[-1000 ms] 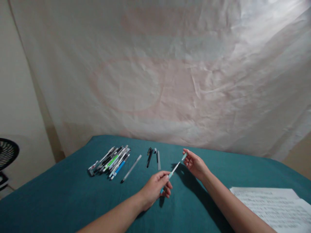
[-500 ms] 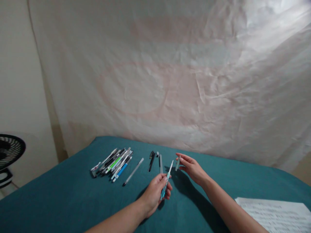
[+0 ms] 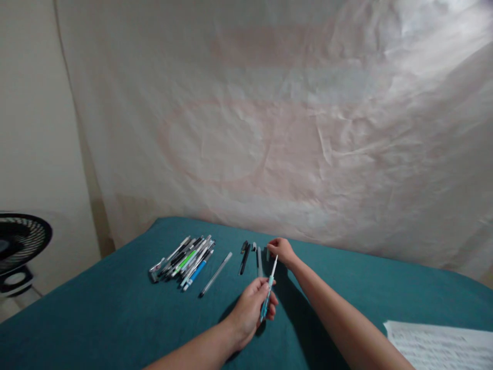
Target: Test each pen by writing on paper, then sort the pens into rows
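Observation:
My left hand (image 3: 256, 306) grips a teal pen (image 3: 267, 300) whose white tip end points up and away from me. Farther off, my right hand (image 3: 281, 250) has its fingers pinched on a small pale pen cap (image 3: 267, 253), held low at the table; whether the cap touches the cloth I cannot tell. Just left of that cap lie a grey pen (image 3: 259, 261) with a small cap (image 3: 253, 246) beside its far end, and a black pen (image 3: 245, 259) with a dark cap (image 3: 244, 247) beside it.
A heap of pens (image 3: 188, 261) lies on the green cloth (image 3: 115, 303) to the left. One clear pen (image 3: 215, 275) rests apart from it. Written paper (image 3: 442, 344) lies at the near right. A black fan (image 3: 25, 244) stands at far left; a pale sheet (image 3: 292, 128) hangs behind.
My right hand has moved left and down with the pale cap, close to the grey pen. The left hand keeps its hold on the teal pen. The whole view has shifted slightly.

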Demonstrator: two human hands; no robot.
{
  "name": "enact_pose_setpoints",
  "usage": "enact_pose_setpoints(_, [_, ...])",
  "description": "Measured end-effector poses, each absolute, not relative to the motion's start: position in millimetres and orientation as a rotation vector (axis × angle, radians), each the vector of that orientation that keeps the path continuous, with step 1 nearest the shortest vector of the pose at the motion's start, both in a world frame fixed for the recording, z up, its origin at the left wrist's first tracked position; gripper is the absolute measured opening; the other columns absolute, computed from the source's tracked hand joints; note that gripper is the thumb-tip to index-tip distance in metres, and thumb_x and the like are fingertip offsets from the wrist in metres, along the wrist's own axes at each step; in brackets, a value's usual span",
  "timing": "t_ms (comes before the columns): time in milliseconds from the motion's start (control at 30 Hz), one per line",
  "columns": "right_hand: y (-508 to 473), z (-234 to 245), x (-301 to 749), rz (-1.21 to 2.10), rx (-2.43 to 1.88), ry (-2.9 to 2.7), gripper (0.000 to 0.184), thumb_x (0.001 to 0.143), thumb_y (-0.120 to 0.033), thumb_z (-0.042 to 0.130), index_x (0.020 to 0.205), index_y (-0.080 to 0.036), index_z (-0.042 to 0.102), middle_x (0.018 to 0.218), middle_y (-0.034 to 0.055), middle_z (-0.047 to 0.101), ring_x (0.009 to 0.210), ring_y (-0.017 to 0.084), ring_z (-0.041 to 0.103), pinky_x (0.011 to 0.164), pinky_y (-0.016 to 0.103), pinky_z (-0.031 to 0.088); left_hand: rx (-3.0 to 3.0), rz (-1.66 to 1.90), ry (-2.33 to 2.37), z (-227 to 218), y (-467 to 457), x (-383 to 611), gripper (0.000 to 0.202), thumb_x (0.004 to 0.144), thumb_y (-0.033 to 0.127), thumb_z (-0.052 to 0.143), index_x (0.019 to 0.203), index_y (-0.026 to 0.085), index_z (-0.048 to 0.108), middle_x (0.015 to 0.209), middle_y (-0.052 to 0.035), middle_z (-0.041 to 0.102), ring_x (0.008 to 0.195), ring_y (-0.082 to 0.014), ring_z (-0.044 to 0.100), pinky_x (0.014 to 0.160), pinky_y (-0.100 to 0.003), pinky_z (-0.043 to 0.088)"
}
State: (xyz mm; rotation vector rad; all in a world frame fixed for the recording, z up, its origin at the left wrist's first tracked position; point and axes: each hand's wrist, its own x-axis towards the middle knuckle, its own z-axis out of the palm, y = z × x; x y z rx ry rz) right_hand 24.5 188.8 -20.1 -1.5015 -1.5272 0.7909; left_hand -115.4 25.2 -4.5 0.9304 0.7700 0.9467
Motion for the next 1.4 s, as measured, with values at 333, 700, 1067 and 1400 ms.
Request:
enact_pose_setpoints(333, [203.0, -21.2, 8.9, 0.429, -1.732, -1.752, 0.016, 0.067, -0.022, 0.056, 0.073, -0.013, 0.068, 0.076, 0.0134, 0.067, 0.079, 0.023, 0.061, 0.065, 0.026, 0.038, 0.926, 0.994, 0.746, -7.5, 27.6, -114.8, 0.031, 0.079, 0.041, 0.044, 0.098, 0.016, 0.045, 0.067, 0.0013, 0.051, 0.049, -0.0063, 0.044, 0.049, -0.02, 0.033])
enact_pose_setpoints(700, [156.5, -14.2, 25.3, 0.362, -1.552, -1.898, 0.021, 0.074, -0.026, 0.048, 0.087, -0.014, 0.06, 0.072, 0.0072, 0.064, 0.065, 0.016, 0.057, 0.06, 0.023, 0.038, 0.968, 0.988, 0.75, -5.4, 25.6, -114.6, 0.028, 0.081, 0.038, 0.042, 0.096, 0.016, 0.043, 0.066, 0.0018, 0.051, 0.048, -0.0061, 0.045, 0.047, -0.02, 0.033])
enact_pose_setpoints(1067, [93.8, -11.6, 25.8, 0.442, -1.228, -2.193, 0.014, 0.067, -0.015, 0.051, 0.075, -0.017, 0.063, 0.076, 0.0033, 0.06, 0.066, 0.013, 0.053, 0.061, 0.021, 0.038, 1.064, 0.977, 0.716, -5.0, 23.8, -113.2, 0.031, 0.081, 0.041, 0.041, 0.098, 0.015, 0.045, 0.065, 0.0017, 0.051, 0.047, -0.0063, 0.046, 0.046, -0.02, 0.032])
enact_pose_setpoints(1400, [90.4, -10.9, 21.5, 0.458, -1.181, -2.179, 0.022, 0.067, -0.012, 0.049, 0.081, -0.018, 0.065, 0.08, 0.004, 0.059, 0.071, 0.014, 0.053, 0.065, 0.022, 0.039, 1.038, 0.994, 0.717, -6.4, 27.0, -112.3, 0.03, 0.082, 0.04, 0.04, 0.098, 0.015, 0.044, 0.064, 0.0016, 0.051, 0.046, -0.0068, 0.045, 0.045, -0.02, 0.032])
